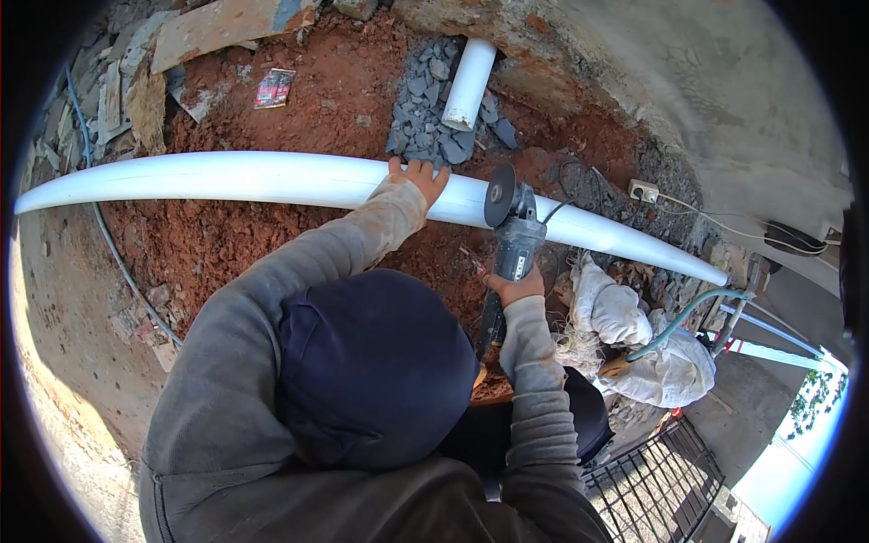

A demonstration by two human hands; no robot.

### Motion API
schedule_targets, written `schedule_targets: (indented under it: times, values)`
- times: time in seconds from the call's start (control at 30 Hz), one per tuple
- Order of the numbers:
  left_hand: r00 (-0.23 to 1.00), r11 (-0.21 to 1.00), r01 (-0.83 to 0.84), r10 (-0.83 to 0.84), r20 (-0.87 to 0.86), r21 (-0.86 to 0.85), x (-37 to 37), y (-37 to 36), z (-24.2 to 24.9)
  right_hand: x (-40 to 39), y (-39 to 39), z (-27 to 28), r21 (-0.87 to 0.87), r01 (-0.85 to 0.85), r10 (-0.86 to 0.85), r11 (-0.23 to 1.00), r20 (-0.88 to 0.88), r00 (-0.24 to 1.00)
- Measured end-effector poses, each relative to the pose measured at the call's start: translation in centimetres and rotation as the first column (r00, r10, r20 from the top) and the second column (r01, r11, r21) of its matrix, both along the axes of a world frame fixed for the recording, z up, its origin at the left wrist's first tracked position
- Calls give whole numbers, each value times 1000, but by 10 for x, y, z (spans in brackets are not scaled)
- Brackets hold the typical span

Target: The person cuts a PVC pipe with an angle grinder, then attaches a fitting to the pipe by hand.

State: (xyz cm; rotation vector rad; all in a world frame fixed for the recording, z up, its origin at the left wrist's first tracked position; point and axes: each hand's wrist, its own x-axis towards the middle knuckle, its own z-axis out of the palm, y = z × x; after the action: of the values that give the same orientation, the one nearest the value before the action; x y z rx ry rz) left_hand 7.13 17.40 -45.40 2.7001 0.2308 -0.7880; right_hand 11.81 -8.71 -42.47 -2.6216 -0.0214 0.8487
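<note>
A long white plastic pipe (262, 175) runs across the view over a dirt trench. My left hand (418, 177) lies over it with the fingers curled across its far side. In my right hand (520, 286) is a dark angle grinder (519, 244), gripped round its body. The grinder's cutting disc (500, 195) stands on edge and overlaps the pipe in this view, a short way right of my left hand. A dark blue cap (376, 366) and grey sleeves fill the lower middle.
Beyond the pipe, a short white pipe stub (471, 86) comes out of the wall base above grey gravel (421, 100). A power socket block (643, 190) with cables lies at right. White sacks (611, 303), a green hose (674, 324) and a black wire rack (661, 471) are nearer. A blue hose (118, 253) crosses the left.
</note>
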Motion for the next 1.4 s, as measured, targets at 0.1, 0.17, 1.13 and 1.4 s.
schedule_targets:
  times: [0.1, 0.17, 1.13, 1.4]
  values:
    - [1000, 1000, -6, 6, 6, 4, 0, -2, -6, -1, 3, 4, 23, 5, -5, 1000, -17, 1000]
    - [1000, 1000, -13, 13, 16, 11, 1, -1, -7, -1, 3, 4, 30, -1, 2, 1000, -18, 1000]
    - [1000, 999, -21, 21, 19, -43, 2, 4, -4, -11, 5, 5, -41, 32, -33, 999, -26, 999]
    - [1000, 999, -7, 6, -26, -48, 6, 7, 1, -15, 6, 6, -39, 41, -42, 998, -15, 999]
